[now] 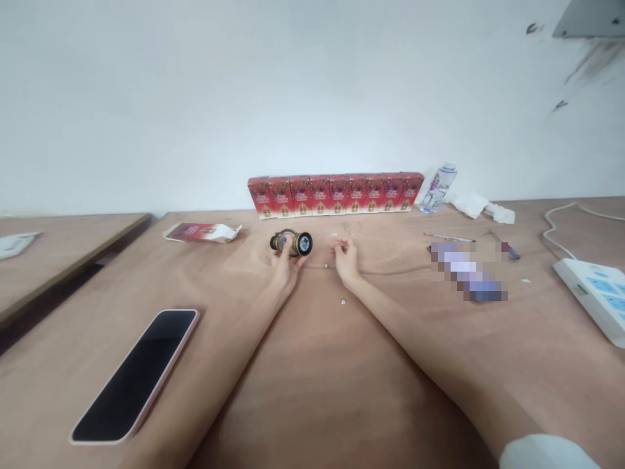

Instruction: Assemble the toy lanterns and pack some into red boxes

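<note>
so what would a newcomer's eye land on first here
Probably the row of red boxes along the table's far edge, by the pale wall. Next, the brass-and-black gadget in the left hand, then the dark-screened phone at near left.

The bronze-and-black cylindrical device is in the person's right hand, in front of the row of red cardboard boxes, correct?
The side is wrong: the head view shows the device in the left hand, in front of the row of boxes.
</note>
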`<state>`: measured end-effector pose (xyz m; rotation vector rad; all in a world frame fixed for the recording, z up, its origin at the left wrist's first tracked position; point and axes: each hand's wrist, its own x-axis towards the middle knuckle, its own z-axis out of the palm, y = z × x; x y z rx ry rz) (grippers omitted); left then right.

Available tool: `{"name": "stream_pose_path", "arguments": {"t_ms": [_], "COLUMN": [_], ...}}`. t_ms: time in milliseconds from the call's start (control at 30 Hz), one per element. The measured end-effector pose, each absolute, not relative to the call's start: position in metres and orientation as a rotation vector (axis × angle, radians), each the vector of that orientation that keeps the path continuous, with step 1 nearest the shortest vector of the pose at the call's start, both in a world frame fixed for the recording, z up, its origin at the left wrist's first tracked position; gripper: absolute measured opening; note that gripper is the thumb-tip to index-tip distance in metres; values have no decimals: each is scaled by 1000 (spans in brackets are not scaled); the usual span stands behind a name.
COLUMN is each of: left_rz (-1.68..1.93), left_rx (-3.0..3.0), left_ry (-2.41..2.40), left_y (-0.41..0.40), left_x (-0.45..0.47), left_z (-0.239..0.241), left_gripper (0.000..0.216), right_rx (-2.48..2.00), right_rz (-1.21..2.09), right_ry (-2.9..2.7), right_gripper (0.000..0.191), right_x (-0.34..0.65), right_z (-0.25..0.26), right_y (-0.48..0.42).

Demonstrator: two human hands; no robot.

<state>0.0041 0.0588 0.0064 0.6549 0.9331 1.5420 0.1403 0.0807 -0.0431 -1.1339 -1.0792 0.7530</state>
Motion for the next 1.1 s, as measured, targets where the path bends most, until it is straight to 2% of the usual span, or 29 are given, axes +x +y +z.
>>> {"name": "stream_pose_path", "arguments": {"t_ms": [100,200,333,433,600,933,1000,1100], "left_rz": [1608,1693,1757,1740,1740,1641,1623,1705], "left_rx": [694,788,1095,1271,1287,1429,1469,1480], "left_ry": [961,979,1036,1215,1454,1456,1446,1529], "left_y": [59,60,70,84,116,158,157,144], "left_x": [3,1,-6,-14,-32,-45,-44,-43], "left_z": [4,3,2,-2,-6,-7,-6,-1], "left_gripper": [48,77,95,95,74,69,74,88], "right_rx": [-1127,-1089,-1054,-1060,-1022,-1165,-1173,-1241], "right_rz": [777,810,780,583,326,213,253,309], "right_ry": [-1180,-1343,-1631,-1972,-2218,-2124,-2163,-2279], "right_gripper": [19,15,13,21,35,22,29,53], "right_x": [151,160,165,163,168,203,206,210], "right_z": [-40,-34,-23,-18,-22,-19,-16,-14], "right_y": [74,55,33,30,36,48,33,4]}}
